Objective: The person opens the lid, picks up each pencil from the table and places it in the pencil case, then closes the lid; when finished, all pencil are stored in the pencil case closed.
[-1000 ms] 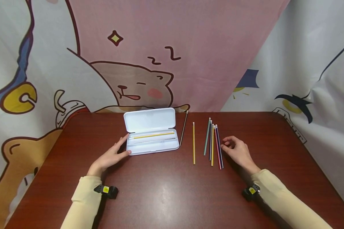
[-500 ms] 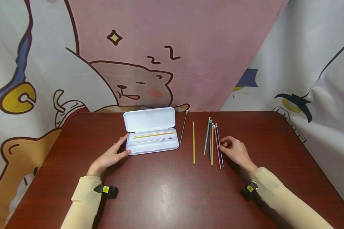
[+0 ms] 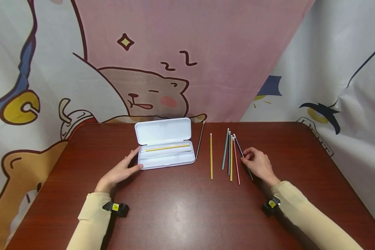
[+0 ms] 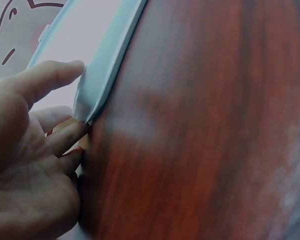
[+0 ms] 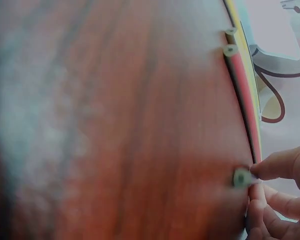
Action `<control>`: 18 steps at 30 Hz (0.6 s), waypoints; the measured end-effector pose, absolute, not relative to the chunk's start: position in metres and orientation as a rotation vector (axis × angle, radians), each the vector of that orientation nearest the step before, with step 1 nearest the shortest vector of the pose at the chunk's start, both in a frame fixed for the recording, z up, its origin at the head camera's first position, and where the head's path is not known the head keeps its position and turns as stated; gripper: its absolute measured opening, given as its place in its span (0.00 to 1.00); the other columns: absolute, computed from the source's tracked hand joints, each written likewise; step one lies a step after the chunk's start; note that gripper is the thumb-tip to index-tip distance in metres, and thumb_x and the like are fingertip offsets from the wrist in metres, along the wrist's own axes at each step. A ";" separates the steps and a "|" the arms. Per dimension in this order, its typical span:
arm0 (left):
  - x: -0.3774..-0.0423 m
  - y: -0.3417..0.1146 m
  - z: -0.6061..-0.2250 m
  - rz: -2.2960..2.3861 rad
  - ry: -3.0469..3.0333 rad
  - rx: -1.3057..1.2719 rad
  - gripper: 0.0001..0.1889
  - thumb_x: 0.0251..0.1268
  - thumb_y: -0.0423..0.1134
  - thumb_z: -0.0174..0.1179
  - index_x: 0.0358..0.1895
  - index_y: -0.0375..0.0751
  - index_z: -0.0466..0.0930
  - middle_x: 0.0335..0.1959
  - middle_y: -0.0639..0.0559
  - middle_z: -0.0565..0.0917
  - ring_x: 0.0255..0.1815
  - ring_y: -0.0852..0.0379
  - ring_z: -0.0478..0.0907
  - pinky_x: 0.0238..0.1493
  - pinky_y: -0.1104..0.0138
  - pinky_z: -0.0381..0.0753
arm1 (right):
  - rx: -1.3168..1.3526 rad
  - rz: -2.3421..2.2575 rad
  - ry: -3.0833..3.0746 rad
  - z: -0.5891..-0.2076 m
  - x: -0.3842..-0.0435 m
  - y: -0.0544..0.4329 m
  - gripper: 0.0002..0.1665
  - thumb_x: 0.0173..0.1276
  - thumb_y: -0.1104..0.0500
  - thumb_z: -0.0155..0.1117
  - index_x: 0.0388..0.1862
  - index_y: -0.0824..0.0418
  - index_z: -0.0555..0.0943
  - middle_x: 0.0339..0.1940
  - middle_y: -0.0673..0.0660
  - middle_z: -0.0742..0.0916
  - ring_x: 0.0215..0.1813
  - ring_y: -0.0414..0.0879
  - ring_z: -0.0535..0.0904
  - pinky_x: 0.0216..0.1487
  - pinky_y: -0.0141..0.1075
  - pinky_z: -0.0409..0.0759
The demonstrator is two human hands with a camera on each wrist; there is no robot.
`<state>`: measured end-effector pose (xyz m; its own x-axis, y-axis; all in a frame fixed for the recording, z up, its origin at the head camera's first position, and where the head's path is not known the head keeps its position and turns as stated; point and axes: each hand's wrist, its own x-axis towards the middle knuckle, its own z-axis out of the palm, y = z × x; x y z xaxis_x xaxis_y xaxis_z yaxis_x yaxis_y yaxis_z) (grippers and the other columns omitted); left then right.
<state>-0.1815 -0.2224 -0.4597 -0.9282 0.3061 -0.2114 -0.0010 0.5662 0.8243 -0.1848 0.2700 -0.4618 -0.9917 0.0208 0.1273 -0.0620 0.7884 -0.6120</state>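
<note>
My right hand pinches a dark pencil between thumb and fingers. The pencil slants on or just above the table, its white eraser end pointing away; its blunt near end shows, blurred, by the fingertips in the right wrist view. My left hand rests against the left end of an open white pencil case, fingers fairly straight, with the thumb at its edge. A yellow pencil lies in the case. Left of the held pencil lie a red pencil, a yellow pencil and a green pencil.
Another dark pencil lies within that group. A yellow pencil lies apart, nearer the case. Close to the case's right side is a thin dark pencil. A printed cloth hangs behind the brown table.
My right hand has reached left to the dark pencil, taken hold of it, and swung its near end to the right, away from the red pencil. The left hand and case stay put.
</note>
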 end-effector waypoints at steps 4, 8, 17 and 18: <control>-0.181 -0.222 -0.460 1.294 2.476 0.250 0.42 0.67 0.49 0.59 0.78 0.48 0.45 0.76 0.30 0.41 0.74 0.31 0.34 0.64 0.33 0.38 | 0.029 0.991 -2.829 -0.462 -0.187 0.274 0.11 0.61 0.65 0.66 0.42 0.67 0.80 0.27 0.55 0.82 0.26 0.44 0.75 0.26 0.38 0.67; -0.181 -0.222 -0.459 1.295 2.473 0.244 0.42 0.67 0.49 0.59 0.78 0.48 0.45 0.76 0.31 0.41 0.74 0.31 0.33 0.64 0.33 0.38 | -0.001 0.996 -2.777 -0.461 -0.189 0.278 0.09 0.59 0.66 0.65 0.39 0.67 0.81 0.25 0.55 0.81 0.24 0.45 0.73 0.25 0.38 0.66; -0.180 -0.221 -0.458 1.303 2.469 0.245 0.42 0.67 0.48 0.59 0.78 0.48 0.45 0.76 0.32 0.42 0.75 0.32 0.35 0.65 0.34 0.39 | 0.006 1.012 -2.796 -0.460 -0.190 0.285 0.09 0.60 0.62 0.68 0.37 0.67 0.82 0.27 0.56 0.84 0.26 0.44 0.76 0.26 0.37 0.69; -0.180 -0.222 -0.458 1.306 2.469 0.246 0.42 0.67 0.47 0.59 0.78 0.48 0.45 0.76 0.32 0.42 0.75 0.32 0.35 0.65 0.34 0.39 | 0.010 1.012 -2.810 -0.460 -0.190 0.285 0.10 0.60 0.61 0.68 0.38 0.67 0.82 0.27 0.56 0.85 0.27 0.44 0.77 0.26 0.37 0.69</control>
<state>-0.1801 -0.2215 -0.4576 -0.9286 0.3045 -0.2119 -0.0038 0.5633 0.8262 -0.1899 0.2847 -0.4597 -0.9880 0.0463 0.1475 -0.0583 0.7719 -0.6331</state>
